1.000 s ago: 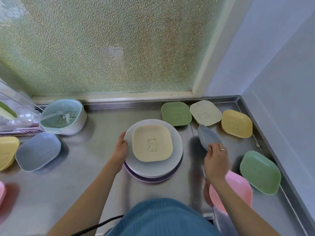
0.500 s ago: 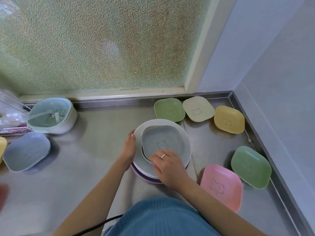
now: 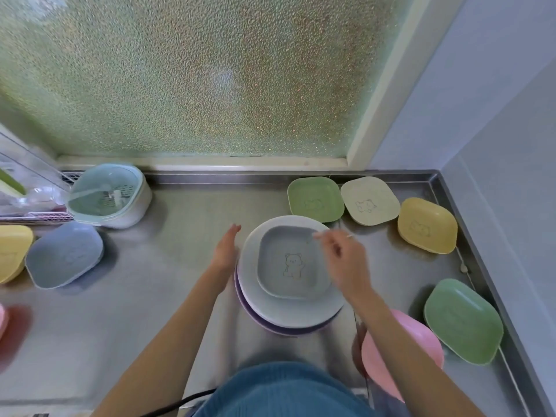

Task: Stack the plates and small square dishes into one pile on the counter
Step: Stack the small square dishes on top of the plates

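- Grey square dish (image 3: 293, 266) sits atop the round plates (image 3: 255, 293) mid-counter (image 3: 150, 296)
- Left hand (image 3: 225, 251), fingers straight, rests against the pile's left rim
- Right hand (image 3: 346, 260) hangs above the dish, loosely curled, holding nothing

We're looking down at a stainless steel tabletop (image 3: 186, 224) with a raised lip along the back and right edges, tucked into a corner. Behind it there's a big pebbled, frosted window (image 3: 195, 76) glowing greenish with daylight, set in a cream frame (image 3: 373, 94). The right side is a plain pale grey-blue wall (image 3: 496, 100), pretty soft and even light all over. Off at the far left we get a clear plastic rack (image 3: 27, 188) with a wire grid under it.
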Tool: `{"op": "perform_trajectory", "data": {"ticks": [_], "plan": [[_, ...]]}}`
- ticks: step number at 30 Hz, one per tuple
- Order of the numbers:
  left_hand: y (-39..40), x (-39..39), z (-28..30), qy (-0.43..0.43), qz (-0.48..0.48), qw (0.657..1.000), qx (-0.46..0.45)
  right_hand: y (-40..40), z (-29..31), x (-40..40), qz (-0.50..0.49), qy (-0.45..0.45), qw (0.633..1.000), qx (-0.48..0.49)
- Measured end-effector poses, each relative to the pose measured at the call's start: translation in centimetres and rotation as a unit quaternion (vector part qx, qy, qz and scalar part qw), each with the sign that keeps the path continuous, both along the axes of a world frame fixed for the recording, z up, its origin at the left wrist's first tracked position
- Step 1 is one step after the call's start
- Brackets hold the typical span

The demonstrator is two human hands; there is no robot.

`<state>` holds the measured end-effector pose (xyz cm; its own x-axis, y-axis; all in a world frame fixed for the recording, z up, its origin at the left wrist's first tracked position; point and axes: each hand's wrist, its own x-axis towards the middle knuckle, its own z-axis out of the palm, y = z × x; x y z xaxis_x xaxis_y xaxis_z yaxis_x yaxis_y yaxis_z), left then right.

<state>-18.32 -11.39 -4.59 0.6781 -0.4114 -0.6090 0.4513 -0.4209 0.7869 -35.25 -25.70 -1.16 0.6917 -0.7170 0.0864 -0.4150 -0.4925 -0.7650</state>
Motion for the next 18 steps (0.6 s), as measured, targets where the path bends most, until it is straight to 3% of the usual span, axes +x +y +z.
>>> {"op": "perform_trajectory", "data": {"ticks": [3, 9, 13, 18], "plan": [[-0.6, 1.7, 0.4, -0.021, -0.011, 1.000, 0.000, -5.2, 0.0, 0.5, -0.137, 0.041, 0.990, -0.003], [-3.2, 0.9, 0.1, -0.030, -0.091, 0.995, 0.028, -10.5, -5.2, 4.0, -0.029, 0.228, 0.963, 0.137], [-3.6, 0.1, -0.4, -0.046, -0.088, 0.995, 0.030, -10.7, -6.7, 5.6, -0.047, 0.232, 0.955, 0.181], [-3.5, 0.2, -0.8, -0.057, -0.086, 0.993, 0.050, -11.1, -7.2, 5.4, -0.100, 0.181, 0.966, 0.153]]}}
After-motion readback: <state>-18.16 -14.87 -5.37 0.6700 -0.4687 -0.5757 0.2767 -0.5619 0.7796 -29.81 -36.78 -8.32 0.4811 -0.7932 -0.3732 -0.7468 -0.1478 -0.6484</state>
